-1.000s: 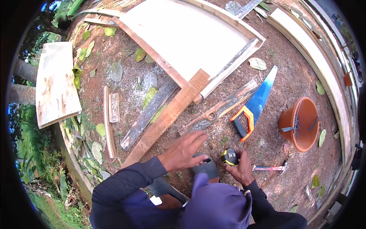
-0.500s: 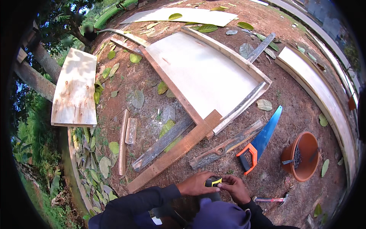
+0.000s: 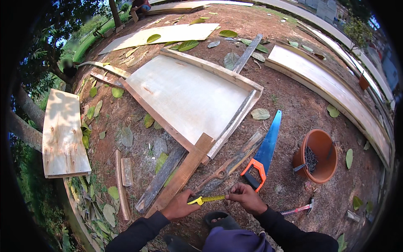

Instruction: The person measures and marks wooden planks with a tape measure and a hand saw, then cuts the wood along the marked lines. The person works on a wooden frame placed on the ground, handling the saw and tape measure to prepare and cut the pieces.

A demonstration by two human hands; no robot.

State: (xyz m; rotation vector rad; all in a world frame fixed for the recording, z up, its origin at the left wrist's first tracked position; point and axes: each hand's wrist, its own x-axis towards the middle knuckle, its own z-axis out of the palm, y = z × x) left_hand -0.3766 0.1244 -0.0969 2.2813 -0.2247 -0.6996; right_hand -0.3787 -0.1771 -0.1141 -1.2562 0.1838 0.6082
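My left hand [image 3: 178, 206] grips a yellow and black tape measure [image 3: 199, 200]. A short length of yellow blade stretches rightward from it to my right hand [image 3: 247, 198], whose thumb and fingers pinch its end. Beyond my hands lie a long brown plank [image 3: 180, 175], a weathered gray-brown piece of wood [image 3: 226, 164] and a handsaw with a blue blade [image 3: 268, 138] and orange-black handle. To the right are a hammer [image 3: 300, 208] and a terracotta-coloured bucket [image 3: 300, 159] holding nails. A wooden frame with a pale panel [image 3: 184, 96] lies farther forward.
A pale board [image 3: 65, 134] rests at the left beside tree trunks [image 3: 31, 117]. A long boxed plank [image 3: 331, 96] lies at the right. More boards [image 3: 163, 35] lie behind the frame on leaf-strewn dirt. A crouched person [image 3: 140, 6] is at the top beside a tree.
My hands have moved apart, drawing out some yellow tape between them. Earlier the right hand held the tape measure's body; now the left grips it. The view has tilted to show more distant ground.
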